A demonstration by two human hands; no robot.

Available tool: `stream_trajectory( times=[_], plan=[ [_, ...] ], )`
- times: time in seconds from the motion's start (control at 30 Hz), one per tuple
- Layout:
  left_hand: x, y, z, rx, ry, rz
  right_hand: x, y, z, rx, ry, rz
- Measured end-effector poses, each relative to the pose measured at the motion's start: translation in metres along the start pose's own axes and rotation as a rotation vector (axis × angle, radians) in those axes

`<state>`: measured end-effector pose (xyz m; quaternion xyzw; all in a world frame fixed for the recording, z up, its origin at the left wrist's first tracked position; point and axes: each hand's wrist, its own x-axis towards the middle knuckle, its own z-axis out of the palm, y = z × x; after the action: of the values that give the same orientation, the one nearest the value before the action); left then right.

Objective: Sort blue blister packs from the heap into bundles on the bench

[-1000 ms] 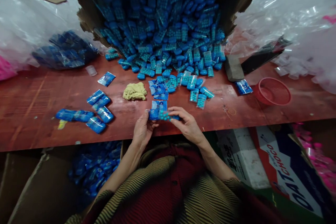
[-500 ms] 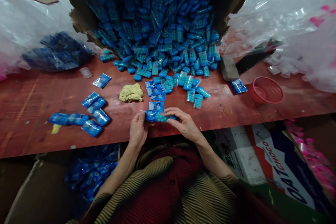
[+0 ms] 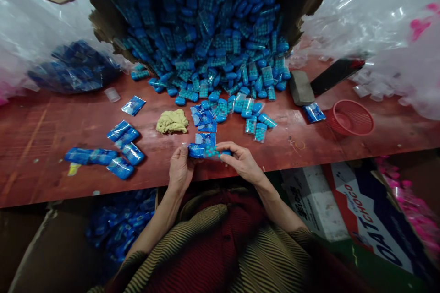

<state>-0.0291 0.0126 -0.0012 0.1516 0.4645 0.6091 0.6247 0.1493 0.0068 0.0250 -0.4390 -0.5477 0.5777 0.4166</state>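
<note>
My left hand (image 3: 179, 169) pinches a small blue plastic packet (image 3: 196, 150) at the near edge of the red-brown table (image 3: 51, 132). My right hand (image 3: 242, 162) grips a teal beaded item (image 3: 213, 152) whose left end sits in the packet's mouth. Both hands are closed on them. Just beyond lie loose blue packets (image 3: 205, 123). A big heap of blue and teal items (image 3: 213, 50) spills from a torn cardboard box (image 3: 103, 32) at the back.
Filled packets (image 3: 120, 153) lie to the left. A yellow cloth (image 3: 172, 121) sits mid-table, a red basket (image 3: 350, 118) and a grey block (image 3: 299, 88) on the right. Clear plastic bags (image 3: 378, 23) flank the box. Cartons stand below: one with blue packets (image 3: 120, 224), one printed (image 3: 371, 229).
The teal item has slid a little further left into the packet between my hands. The hands have stayed in place at the table edge; the camera view shifted slightly.
</note>
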Motion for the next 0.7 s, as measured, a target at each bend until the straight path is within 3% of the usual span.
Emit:
stream_trajectory(
  times=[0.3,0.47,0.6,0.7],
  plan=[
    [-0.005,-0.004,0.013,0.072,0.042,-0.008,0.004,-0.001,0.004,-0.207,0.011,-0.198],
    [-0.006,-0.006,0.020,0.043,0.009,-0.162,0.007,0.016,0.018,-0.388,0.115,-0.298],
    [0.001,-0.003,0.015,-0.042,0.001,-0.310,0.003,0.018,0.025,-0.492,-0.003,-0.316],
    [0.004,0.002,0.011,-0.045,-0.057,-0.407,0.004,0.014,0.022,-0.317,-0.071,-0.257]
  ],
)
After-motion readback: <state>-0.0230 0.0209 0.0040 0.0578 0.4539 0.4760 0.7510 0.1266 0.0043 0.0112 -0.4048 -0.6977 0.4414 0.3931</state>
